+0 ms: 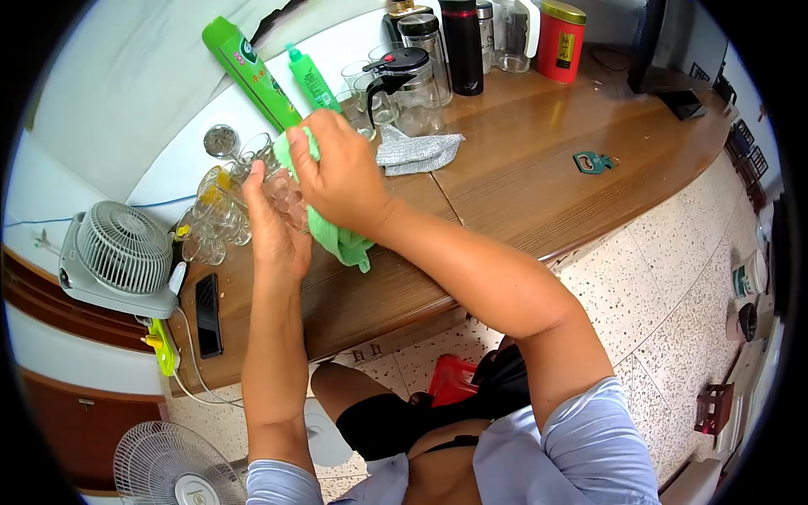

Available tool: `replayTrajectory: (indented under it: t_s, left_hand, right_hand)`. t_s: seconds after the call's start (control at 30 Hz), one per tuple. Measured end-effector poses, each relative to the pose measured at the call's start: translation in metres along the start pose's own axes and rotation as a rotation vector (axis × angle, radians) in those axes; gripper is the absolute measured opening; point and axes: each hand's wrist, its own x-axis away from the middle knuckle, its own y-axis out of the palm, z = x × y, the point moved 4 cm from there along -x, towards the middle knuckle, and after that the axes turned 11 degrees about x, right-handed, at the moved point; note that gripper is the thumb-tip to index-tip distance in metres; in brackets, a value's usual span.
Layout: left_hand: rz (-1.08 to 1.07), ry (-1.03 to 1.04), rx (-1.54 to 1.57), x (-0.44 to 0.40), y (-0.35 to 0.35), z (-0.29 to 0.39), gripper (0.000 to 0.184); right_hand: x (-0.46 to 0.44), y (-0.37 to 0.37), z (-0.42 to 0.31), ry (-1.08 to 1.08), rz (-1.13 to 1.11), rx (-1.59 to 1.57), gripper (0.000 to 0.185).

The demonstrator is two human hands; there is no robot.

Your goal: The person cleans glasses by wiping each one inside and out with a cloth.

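My left hand is wrapped round a clear dimpled glass, tilted above the wooden table's left part. A green cloth is bunched in my right hand, pressed against the glass's upper end; its loose end hangs below. My right fingertips are partly hidden behind the cloth and hand. Several stemmed glasses, some with yellow on them, stand just left of my left hand. To the right of my right hand lies a crumpled silver-grey cloth.
Behind my hands stand a tall green bottle, a green pump bottle, a glass teapot, a black flask and a red tin. A small fan and phone are left; a bottle opener lies right.
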Motion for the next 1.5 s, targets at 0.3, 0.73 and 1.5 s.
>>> replayTrajectory:
  t_s: [0.3,0.73,1.5]
  left_hand:
    - [0.026,0.068,0.119,0.007,0.009,0.002,0.077]
    - [0.030,-0.076,0.178,0.003,-0.001,0.006,0.056]
    - [0.223,0.046,0.251,0.012,0.008,0.019,0.068]
  right_hand:
    - [0.010,0.012,0.018,0.359,-0.214,-0.101,0.028]
    - [0.019,0.003,-0.027,-0.223,-0.238,0.048,0.020]
    - [0.024,0.006,-0.029,-0.241,-0.239,0.031,0.022]
